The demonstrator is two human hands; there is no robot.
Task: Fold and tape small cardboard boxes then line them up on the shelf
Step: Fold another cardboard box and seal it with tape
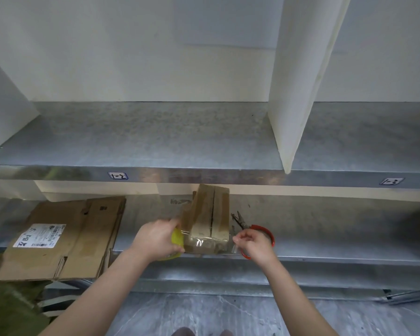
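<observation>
"Left hand (pixel 155 241) status?"
"Grips roll (pixel 176 240) against box (pixel 209 219) on lower shelf (pixel 325 226). Box's long axis points away. Right hand (pixel 252 243) pinches tape (pixel 199 243) on the opposite side."

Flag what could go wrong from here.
The clear tape strip, stretched between the left hand holding the yellow tape roll and the pinching right hand, may wrinkle or stick to itself. The small brown cardboard box sits near the front edge of the grey metal shelf; pulling might drag it off. The red-handled scissors lie behind the right hand and could be knocked.
</observation>
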